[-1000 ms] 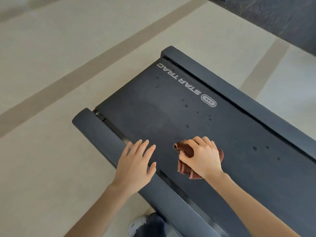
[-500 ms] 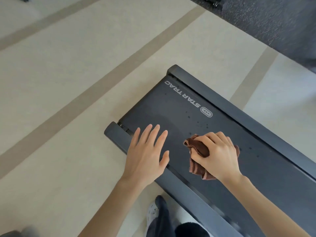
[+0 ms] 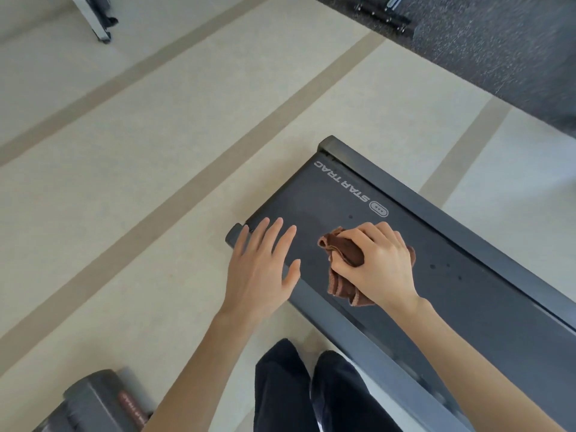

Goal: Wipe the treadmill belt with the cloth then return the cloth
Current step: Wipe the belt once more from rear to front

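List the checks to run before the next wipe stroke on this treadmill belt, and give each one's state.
1. Grip: right hand curls round the brown cloth. Ok.
2. Contact: the brown cloth lies on the treadmill belt under that hand. Ok.
3. Path clear of left hand: it is flat, fingers straight, apart from the cloth. Ok.
4. Belt clean: dark spots show on it. Not ok.
5. Belt stopped: cannot tell.

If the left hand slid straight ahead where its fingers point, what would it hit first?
Nothing, it seems: the left hand has only bare belt ahead, then the belt's end and the floor. The cloth lies off to its right.
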The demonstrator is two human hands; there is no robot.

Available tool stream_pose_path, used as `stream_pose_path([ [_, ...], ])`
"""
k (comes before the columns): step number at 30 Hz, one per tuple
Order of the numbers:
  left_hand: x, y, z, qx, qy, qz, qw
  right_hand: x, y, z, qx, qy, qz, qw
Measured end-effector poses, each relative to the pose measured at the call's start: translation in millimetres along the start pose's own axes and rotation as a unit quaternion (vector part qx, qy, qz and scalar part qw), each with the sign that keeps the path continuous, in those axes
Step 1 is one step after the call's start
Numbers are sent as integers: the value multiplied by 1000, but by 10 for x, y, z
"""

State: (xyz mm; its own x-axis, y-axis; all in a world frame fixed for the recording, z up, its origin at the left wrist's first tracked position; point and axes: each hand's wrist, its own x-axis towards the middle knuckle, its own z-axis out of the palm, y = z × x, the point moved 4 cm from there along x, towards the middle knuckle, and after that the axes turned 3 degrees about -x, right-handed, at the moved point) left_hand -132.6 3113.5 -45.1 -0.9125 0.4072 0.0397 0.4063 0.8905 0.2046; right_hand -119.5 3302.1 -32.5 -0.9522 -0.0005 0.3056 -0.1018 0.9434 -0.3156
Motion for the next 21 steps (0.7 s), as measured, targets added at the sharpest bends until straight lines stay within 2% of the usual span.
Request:
stream_pose_path([
  [4,-18,-22,-116,-14,-17,8,1000,10,-116,-211,7,23,19,1000],
  [8,70,-252,-192,-15,-42,41,998,90,-303,-176,4,8,42,999],
  [12,244,-711,-321,-12,-62,81,995,289,-606,28,-12,11,69,998],
  [21,663,-2019,-835,-13,-99,201,975,743,-1464,345,-17,58,213,975],
])
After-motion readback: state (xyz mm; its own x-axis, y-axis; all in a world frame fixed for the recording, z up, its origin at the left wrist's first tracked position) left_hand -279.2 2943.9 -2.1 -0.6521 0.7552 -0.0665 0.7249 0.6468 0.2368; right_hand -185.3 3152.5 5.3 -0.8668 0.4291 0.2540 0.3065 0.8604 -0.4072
